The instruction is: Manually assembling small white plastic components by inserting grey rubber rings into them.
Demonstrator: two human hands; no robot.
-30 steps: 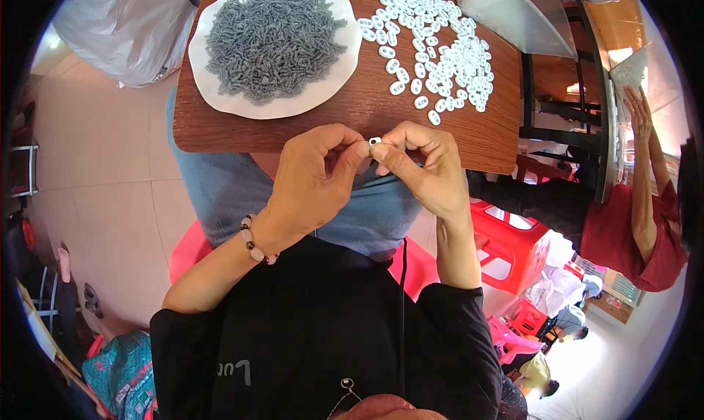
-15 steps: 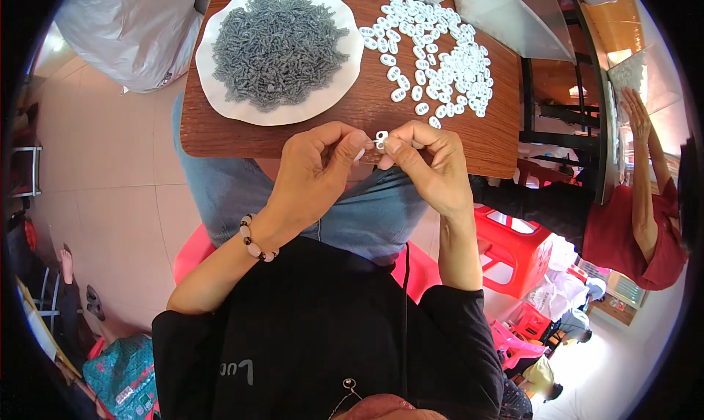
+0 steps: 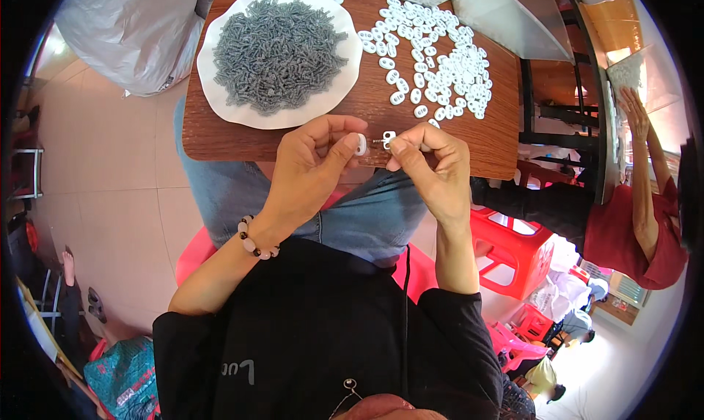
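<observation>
**Two pinches, one narrow gap**

Head view, looking straight down, and it's all happening near the close edge of the brown table (image 3: 235, 143)! On the left, the left hand (image 3: 312, 163) is nearly shut, a rounded white piece (image 3: 361, 145) sitting right at the thumb tip, on the side facing the other hand. Whether a finger backs it from behind, I can't tell.

Across from it, the right hand (image 3: 440, 167) has thumb and forefinger closed tight on a white two-holed piece (image 3: 389, 137), which pokes out past the fingertips, to their upper left. And look between the hands: a thin dark rod (image 3: 378, 140) juts leftward from that piece, pointing at the left hand's one, the two white pieces near but apart.

Beyond the left hand, a scalloped white plate (image 3: 293, 118) carries a heap of grey ridged bits (image 3: 279, 57); to its right, loose white ovals (image 3: 473, 90) lie scattered over the wood.
</observation>
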